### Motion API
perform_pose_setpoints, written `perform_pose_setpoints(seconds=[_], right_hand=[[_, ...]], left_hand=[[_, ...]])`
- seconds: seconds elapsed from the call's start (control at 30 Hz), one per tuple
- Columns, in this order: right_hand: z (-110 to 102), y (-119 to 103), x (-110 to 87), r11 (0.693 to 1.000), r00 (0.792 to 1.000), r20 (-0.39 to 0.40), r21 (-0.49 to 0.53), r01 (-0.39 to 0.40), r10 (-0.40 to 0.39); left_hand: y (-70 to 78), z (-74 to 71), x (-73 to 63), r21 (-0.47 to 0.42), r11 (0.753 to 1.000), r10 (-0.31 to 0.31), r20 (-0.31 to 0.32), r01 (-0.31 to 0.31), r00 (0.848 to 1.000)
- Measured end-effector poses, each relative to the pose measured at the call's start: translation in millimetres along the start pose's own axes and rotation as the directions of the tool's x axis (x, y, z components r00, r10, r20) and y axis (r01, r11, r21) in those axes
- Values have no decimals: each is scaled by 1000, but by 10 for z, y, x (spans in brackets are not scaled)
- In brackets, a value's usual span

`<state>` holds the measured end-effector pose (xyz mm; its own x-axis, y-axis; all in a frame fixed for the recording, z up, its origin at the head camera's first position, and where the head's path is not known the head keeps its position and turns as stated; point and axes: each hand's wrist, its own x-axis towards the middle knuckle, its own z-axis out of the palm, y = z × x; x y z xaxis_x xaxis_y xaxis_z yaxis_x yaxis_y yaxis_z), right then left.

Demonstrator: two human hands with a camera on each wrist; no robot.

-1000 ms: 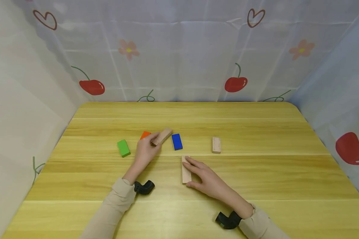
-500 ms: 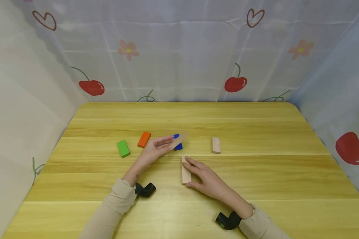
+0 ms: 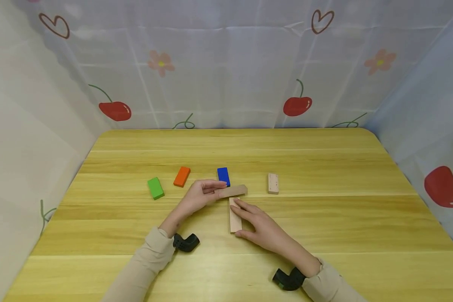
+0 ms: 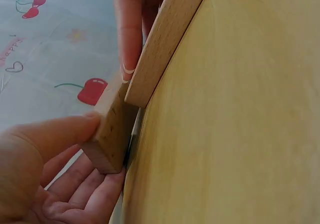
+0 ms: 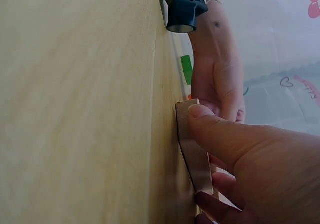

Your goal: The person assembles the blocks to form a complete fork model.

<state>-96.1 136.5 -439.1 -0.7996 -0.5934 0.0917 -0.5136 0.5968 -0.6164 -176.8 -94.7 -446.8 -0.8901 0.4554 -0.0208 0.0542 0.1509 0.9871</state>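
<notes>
Between the thumb and fingers of my left hand (image 3: 198,196) is a plain wooden block (image 3: 235,191), pinched at its left end. It lies crosswise just beyond the far end of a second wooden block (image 3: 234,220), which sits lengthwise on the table. My right hand (image 3: 266,230) grips that second block, thumb (image 5: 210,126) at one end and fingers at the other. In the left wrist view the held block (image 4: 107,134) is tilted close to the end of the other; whether they touch I cannot tell. A blue block (image 3: 222,175) is partly covered by my left fingertips.
An orange block (image 3: 182,176) and a green block (image 3: 156,188) lie to the left on the wooden table (image 3: 324,226). Farther right is a smaller pale wooden block (image 3: 273,183). A printed curtain (image 3: 226,75) stands behind the table's far edge.
My left hand has carried its wooden block rightward and nearer, past the orange block and across the blue one, turning it more crosswise. My right hand has stayed on its block.
</notes>
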Motion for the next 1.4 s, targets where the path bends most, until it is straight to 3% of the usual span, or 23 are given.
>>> perform_pose_setpoints(seconds=[0.07,0.13,0.2,0.27,0.33,0.37,0.73,1.2,1.4], right_hand=[[0,0,1,1000,1000,-1,-6,1,-1],[1,0,3,1000,1000,-2,-13,3,-3],[0,-2,3,1000,1000,-2,-16,4,-4],[1,-3,3,1000,1000,-5,-18,7,-7],[1,-6,2,1000,1000,-8,-13,11,-11],[1,-8,1,1000,1000,-12,-7,11,-11],[6,-12,15,1000,998,-64,10,-4,4],[-1,-14,43,999,997,-81,36,9,-6],[-34,-25,36,999,998,-59,36,5,-3]], left_hand=[[-12,-5,6,49,998,31,12,-32,999],[-26,-9,19,154,984,84,25,-87,996],[-33,-9,39,288,946,143,47,-150,989],[-39,-5,63,406,891,192,70,-203,979],[-42,1,88,478,845,223,98,-242,970],[-42,4,99,489,835,230,109,-254,967],[-63,37,131,486,828,261,108,-280,959],[-78,107,110,504,817,297,51,-282,953],[-78,141,107,510,814,292,57,-280,955]])
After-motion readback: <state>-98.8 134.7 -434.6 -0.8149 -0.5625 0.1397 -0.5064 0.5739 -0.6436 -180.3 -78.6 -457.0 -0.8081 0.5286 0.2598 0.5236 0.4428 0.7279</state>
